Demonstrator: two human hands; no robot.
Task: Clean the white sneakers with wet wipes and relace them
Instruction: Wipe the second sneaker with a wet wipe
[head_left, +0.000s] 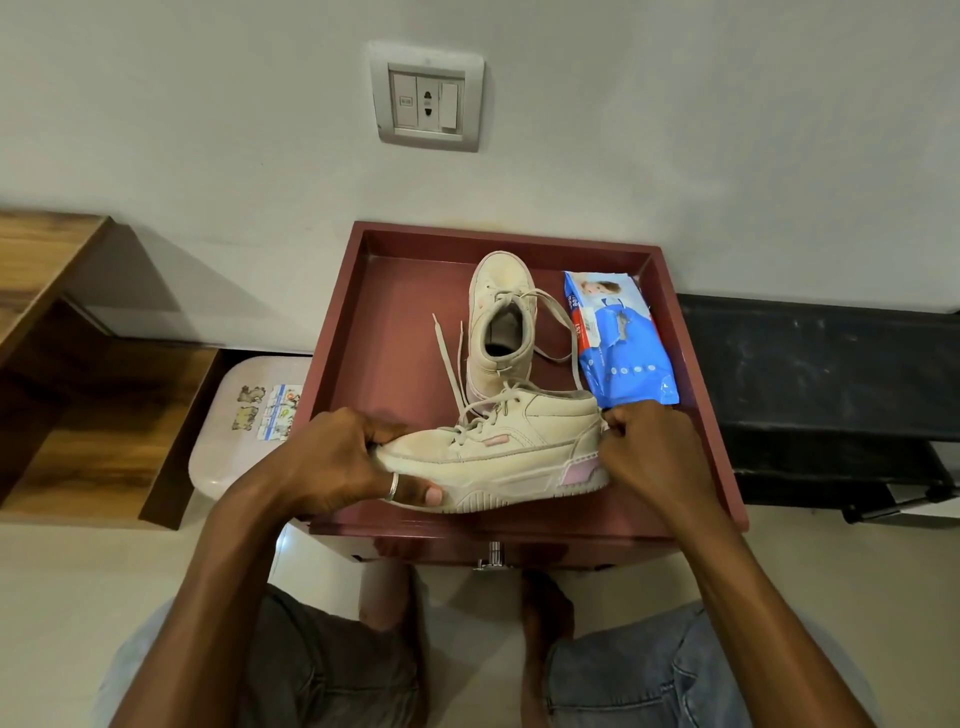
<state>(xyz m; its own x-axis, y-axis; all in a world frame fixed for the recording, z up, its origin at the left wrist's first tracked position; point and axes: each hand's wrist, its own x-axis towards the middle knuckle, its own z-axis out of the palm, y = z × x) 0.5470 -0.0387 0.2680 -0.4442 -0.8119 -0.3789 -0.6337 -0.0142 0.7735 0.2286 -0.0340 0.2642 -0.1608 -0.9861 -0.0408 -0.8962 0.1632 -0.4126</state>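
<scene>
We are holding the near sneaker (498, 452) on its side at the front of the red tray (379, 332), left hand (337, 457) gripping the toe, right hand (649, 452) pinching the heel. Steadying it firmly should ease unlacing; the wipes pack (621, 338) is lying just behind.

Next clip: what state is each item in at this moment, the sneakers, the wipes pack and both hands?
Near sneaker: held across the tray front, toe left, still laced, untied.
Far sneaker: standing in the tray, toe toward the wall, laces untied.
Wipes pack: lying flat, right of the sneakers, untouched.
Left hand: grips the near sneaker's toe.
Right hand: pinches its heel.
</scene>
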